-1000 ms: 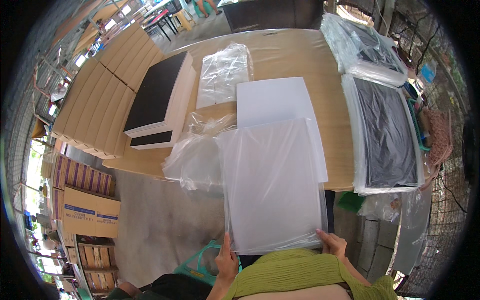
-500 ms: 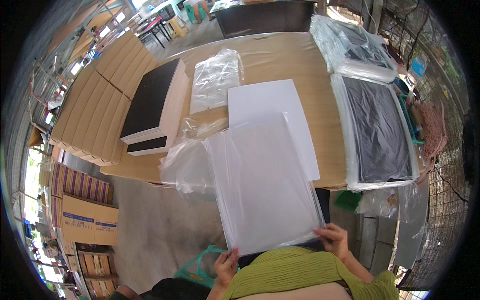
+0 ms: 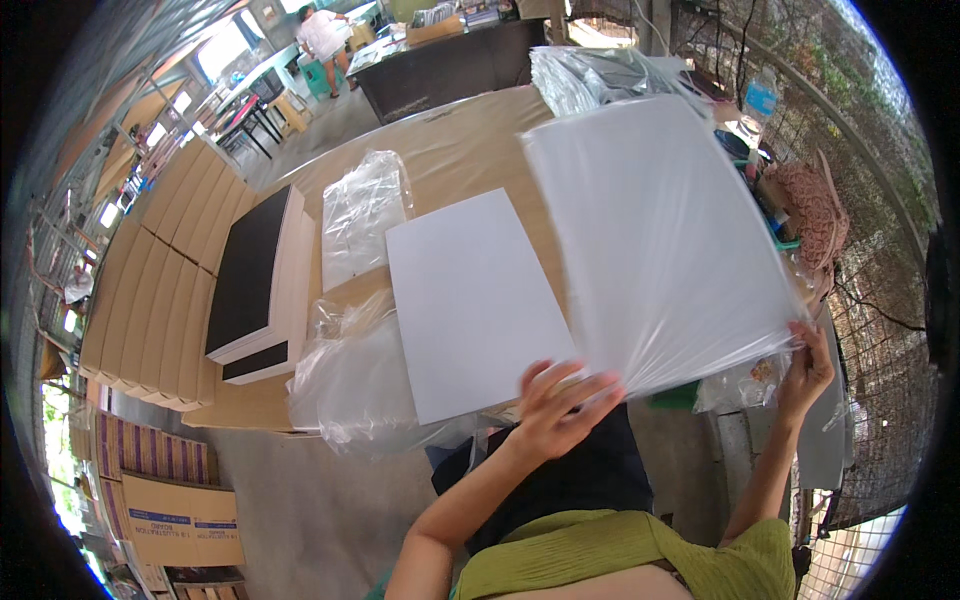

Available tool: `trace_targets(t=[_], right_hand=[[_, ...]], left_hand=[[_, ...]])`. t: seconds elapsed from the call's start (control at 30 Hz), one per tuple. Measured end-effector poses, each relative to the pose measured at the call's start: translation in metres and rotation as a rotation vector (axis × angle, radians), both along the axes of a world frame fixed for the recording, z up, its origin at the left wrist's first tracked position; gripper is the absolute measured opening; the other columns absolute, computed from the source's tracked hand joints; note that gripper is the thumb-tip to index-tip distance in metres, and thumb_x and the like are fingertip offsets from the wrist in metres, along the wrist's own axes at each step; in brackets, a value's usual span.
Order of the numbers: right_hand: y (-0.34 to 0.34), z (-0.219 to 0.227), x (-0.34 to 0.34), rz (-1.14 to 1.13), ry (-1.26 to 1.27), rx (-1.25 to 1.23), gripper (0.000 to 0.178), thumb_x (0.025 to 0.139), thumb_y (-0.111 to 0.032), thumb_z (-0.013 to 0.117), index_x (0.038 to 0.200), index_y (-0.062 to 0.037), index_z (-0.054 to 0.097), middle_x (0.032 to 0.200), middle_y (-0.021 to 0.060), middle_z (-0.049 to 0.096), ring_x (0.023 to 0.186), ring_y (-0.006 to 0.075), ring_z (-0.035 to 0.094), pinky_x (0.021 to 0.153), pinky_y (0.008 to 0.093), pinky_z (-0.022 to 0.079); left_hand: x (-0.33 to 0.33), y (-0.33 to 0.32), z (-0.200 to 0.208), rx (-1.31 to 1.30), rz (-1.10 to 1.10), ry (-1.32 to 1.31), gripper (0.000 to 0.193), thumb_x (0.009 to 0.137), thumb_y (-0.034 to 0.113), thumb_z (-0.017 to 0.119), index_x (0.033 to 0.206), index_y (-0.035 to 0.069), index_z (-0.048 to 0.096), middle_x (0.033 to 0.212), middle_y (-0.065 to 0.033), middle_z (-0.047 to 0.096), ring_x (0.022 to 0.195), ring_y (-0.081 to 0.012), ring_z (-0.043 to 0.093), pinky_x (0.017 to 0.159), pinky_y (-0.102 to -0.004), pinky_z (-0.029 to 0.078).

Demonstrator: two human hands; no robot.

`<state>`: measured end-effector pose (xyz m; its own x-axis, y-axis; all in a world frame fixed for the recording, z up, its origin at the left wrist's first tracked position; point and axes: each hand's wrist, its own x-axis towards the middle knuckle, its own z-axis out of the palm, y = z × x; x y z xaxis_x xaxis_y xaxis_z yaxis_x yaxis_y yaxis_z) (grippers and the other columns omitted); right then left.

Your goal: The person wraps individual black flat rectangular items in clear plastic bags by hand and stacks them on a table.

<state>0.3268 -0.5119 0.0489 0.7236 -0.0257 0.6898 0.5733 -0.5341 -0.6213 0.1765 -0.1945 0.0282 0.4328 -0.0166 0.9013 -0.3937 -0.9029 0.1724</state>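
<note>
A large white board wrapped in clear plastic film (image 3: 655,235) is held up by both hands. Its lower right corner is pinched between the fingers of the right hand (image 3: 808,362), which is closed on the crinkled film edge. The left hand (image 3: 560,405) is laid with fingers spread against the board's lower left edge, supporting it from beneath. The board is smooth, flat and rectangular, tilted above the table and reaching away from the hands. Just left of the left hand, a bare matte white sheet (image 3: 470,300) is seen lying flat on the tan wooden table (image 3: 450,150). Further left, crumpled clear plastic bags (image 3: 350,375) are heaped, and beyond them a stack of black-faced boards (image 3: 260,280) is set.
</note>
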Motion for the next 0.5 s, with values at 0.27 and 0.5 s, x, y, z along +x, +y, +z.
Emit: trace_targets(t=[0.27,0.5], right_hand=[[-0.042,-0.052,0.065,-0.072,0.127,0.133,0.020,0.086,0.007,0.058,0.101,0.0007,0.069,0.089,0.0023,0.066,0.081,0.0093,0.058,0.072,0.0233,0.047],[-0.043,-0.076,0.081,-0.184,0.331,0.219,0.020,0.083,0.004,0.061,0.098,-0.0018,0.072,0.083,0.0016,0.067,0.075,0.0080,0.057,0.068,0.0230,0.046]], left_hand=[[0.095,-0.038,-0.030,-0.029,-0.332,0.024,0.023,0.074,0.007,0.075,0.096,0.012,0.072,0.104,0.0023,0.068,0.094,-0.0136,0.064,0.099,-0.0374,0.039],[0.090,-0.050,-0.057,-0.051,-0.332,0.200,0.019,0.075,0.006,0.072,0.093,0.011,0.071,0.101,0.0028,0.068,0.095,-0.0126,0.061,0.097,-0.0368,0.040]])
